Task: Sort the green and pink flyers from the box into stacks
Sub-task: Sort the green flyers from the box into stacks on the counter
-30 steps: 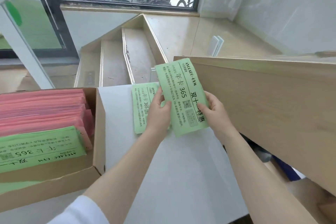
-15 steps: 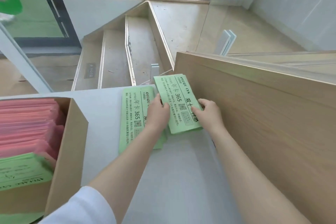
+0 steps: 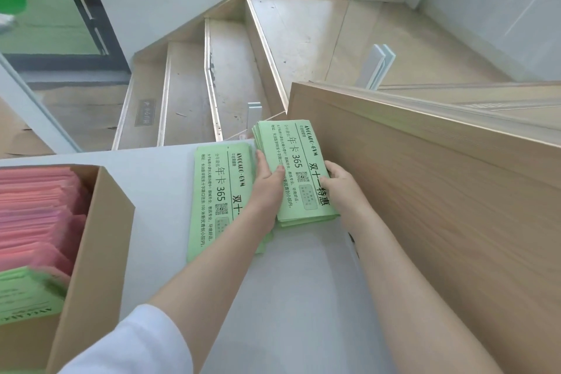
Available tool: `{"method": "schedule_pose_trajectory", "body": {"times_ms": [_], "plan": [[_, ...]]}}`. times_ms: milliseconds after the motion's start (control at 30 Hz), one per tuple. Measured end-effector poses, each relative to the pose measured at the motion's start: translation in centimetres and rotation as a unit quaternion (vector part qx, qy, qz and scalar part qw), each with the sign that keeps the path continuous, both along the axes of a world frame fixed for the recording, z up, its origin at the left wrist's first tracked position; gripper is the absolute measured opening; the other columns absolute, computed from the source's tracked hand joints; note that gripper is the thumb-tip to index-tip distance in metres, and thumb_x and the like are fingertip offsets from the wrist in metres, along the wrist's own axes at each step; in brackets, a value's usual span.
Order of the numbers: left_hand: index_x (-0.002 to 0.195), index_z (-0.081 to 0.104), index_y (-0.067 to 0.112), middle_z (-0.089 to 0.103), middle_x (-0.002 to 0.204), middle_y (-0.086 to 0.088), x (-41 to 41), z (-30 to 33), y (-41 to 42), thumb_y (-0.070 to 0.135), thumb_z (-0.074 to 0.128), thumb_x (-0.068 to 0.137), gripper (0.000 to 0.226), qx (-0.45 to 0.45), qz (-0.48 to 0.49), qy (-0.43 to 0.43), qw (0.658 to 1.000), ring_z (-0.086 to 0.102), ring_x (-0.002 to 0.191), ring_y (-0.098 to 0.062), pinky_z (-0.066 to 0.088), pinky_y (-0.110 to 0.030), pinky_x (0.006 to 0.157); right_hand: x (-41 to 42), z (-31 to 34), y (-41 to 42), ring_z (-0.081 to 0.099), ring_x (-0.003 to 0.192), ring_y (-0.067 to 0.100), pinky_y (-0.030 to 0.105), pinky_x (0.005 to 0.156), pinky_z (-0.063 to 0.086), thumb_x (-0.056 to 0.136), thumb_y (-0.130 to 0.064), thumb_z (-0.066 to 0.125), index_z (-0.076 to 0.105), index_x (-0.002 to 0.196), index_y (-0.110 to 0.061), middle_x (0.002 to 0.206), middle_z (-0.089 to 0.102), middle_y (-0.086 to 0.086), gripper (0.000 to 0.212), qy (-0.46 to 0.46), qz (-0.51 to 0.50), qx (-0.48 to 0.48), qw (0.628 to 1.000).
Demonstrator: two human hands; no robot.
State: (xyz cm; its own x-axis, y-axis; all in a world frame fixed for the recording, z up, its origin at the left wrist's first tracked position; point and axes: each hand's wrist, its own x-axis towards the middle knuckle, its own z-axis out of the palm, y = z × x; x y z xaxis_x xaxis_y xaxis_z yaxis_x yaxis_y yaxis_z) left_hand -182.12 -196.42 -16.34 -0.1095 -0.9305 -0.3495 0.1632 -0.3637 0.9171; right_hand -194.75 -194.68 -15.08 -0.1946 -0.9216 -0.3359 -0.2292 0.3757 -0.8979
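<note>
**Both hands on a green stack**

The left hand (image 3: 267, 182) and right hand (image 3: 341, 184) clasp a stack of green flyers (image 3: 296, 170) by its two long edges, the stack resting on the grey bench (image 3: 303, 297) against a wooden panel (image 3: 440, 191). Just left lies a second green stack (image 3: 217, 200), partly under the left wrist. The box (image 3: 97, 237) at far left holds pink flyers (image 3: 36, 212) and a few green ones (image 3: 27, 294).
</note>
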Motion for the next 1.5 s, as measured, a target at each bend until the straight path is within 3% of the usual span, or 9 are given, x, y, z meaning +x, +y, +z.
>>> {"method": "schedule_pose_trajectory", "body": {"times_ms": [167, 300, 400, 633, 933, 1033, 1200, 1367, 1500], "plan": [[0.148, 0.006, 0.034, 0.047, 0.139, 0.004, 0.8, -0.2, 0.1, 0.009, 0.037, 0.097, 0.065, 0.001, -0.014, 0.003, 1.0, 0.056, 0.114, -0.019, 0.051, -0.035, 0.088, -0.3, 0.6, 0.3, 0.064, 0.104, 0.017, 0.043, 0.093, 0.051, 0.091, -0.002, 0.04, 0.058, 0.11, -0.027, 0.117, 0.065, -0.004, 0.037, 0.027, 0.04, -0.002, 0.999], [0.148, 0.012, 0.031, 0.034, 0.141, 0.016, 2.1, 1.2, 2.2, 0.009, 0.042, 0.096, 0.064, -0.056, -0.031, -0.045, 0.997, 0.038, 0.125, -0.004, 0.032, -0.027, 0.105, -0.2, 2.0, 1.5, 0.036, 0.135, 0.017, 0.027, 0.108, 0.028, 0.093, -0.012, 0.047, 0.033, 0.143, -0.014, 0.147, 0.039, 0.0, 0.052, 0.232, 0.015, -0.078, 0.969], [0.147, 0.018, 0.029, 0.026, 0.148, 0.014, 3.9, 2.8, 4.5, 0.013, 0.046, 0.095, 0.061, -0.111, -0.019, -0.128, 0.985, 0.022, 0.135, 0.0, 0.02, -0.031, 0.113, 1.1, 3.5, 2.7, 0.045, 0.125, 0.015, 0.014, 0.095, 0.029, 0.093, -0.008, 0.047, 0.045, 0.135, -0.014, 0.138, 0.049, 0.0, 0.042, 0.244, 0.029, -0.185, 0.952], [0.108, 0.058, 0.032, 0.06, 0.115, 0.019, 11.7, 8.8, 11.9, 0.022, 0.055, 0.085, 0.026, -0.202, 0.049, -0.16, 0.965, 0.062, 0.103, -0.005, 0.05, -0.025, 0.087, 10.1, 5.9, 4.3, 0.058, 0.1, 0.008, 0.032, 0.092, 0.047, 0.084, -0.012, 0.044, 0.066, 0.102, -0.015, 0.101, 0.064, -0.009, 0.028, 0.14, 0.202, -0.324, 0.914], [0.098, 0.064, 0.029, 0.07, 0.092, 0.015, 27.0, 11.7, 18.2, 0.012, 0.054, 0.09, 0.021, -0.229, 0.141, -0.333, 0.904, 0.065, 0.084, -0.002, 0.048, -0.016, 0.075, 22.2, 8.0, 8.3, 0.058, 0.085, 0.009, 0.026, 0.079, 0.048, 0.085, -0.015, 0.05, 0.068, 0.096, -0.012, 0.093, 0.066, -0.001, 0.021, 0.123, 0.406, -0.366, 0.828], [0.093, 0.066, 0.033, 0.069, 0.091, 0.017, 32.8, 11.5, 19.0, 0.017, 0.057, 0.088, 0.018, -0.231, 0.09, -0.395, 0.884, 0.064, 0.082, -0.003, 0.049, -0.021, 0.076, 25.8, 8.1, 9.8, 0.058, 0.08, 0.007, 0.023, 0.075, 0.048, 0.087, -0.021, 0.05, 0.067, 0.1, -0.014, 0.09, 0.064, -0.008, 0.022, 0.162, 0.459, -0.342, 0.804], [0.088, 0.069, 0.024, 0.068, 0.085, 0.016, 42.0, 10.0, 18.1, 0.01, 0.068, 0.081, 0.016, -0.306, -0.106, -0.489, 0.81, 0.061, 0.087, 0.001, 0.041, -0.001, 0.069, 31.7, 7.5, 11.5, 0.051, 0.076, -0.005, 0.016, 0.074, 0.042, 0.094, -0.024, 0.05, 0.063, 0.111, -0.021, 0.093, 0.06, -0.016, 0.022, 0.268, 0.533, -0.236, 0.767], [0.087, 0.071, 0.019, 0.058, 0.077, 0.016, 48.2, 7.8, 15.5, 0.019, 0.064, 0.08, 0.01, -0.365, -0.255, -0.541, 0.713, 0.054, 0.065, 0.0, 0.05, -0.024, 0.065, 36.9, 6.7, 12.2, 0.053, 0.094, 0.012, 0.029, 0.087, 0.043, 0.094, -0.039, 0.045, 0.054, 0.119, -0.026, 0.109, 0.06, -0.009, 0.03, 0.36, 0.566, -0.057, 0.74], [0.091, 0.07, 0.023, 0.064, 0.084, 0.015, 50.9, 7.5, 15.2, 0.041, 0.046, 0.082, 0.032, -0.375, -0.287, -0.52, 0.712, 0.057, 0.069, -0.001, 0.053, -0.029, 0.067, 40.1, 6.6, 12.8, 0.051, 0.111, 0.013, 0.033, 0.099, 0.039, 0.094, -0.051, 0.035, 0.052, 0.123, -0.027, 0.121, 0.057, -0.008, 0.042, 0.308, 0.552, 0.055, 0.773]]}}
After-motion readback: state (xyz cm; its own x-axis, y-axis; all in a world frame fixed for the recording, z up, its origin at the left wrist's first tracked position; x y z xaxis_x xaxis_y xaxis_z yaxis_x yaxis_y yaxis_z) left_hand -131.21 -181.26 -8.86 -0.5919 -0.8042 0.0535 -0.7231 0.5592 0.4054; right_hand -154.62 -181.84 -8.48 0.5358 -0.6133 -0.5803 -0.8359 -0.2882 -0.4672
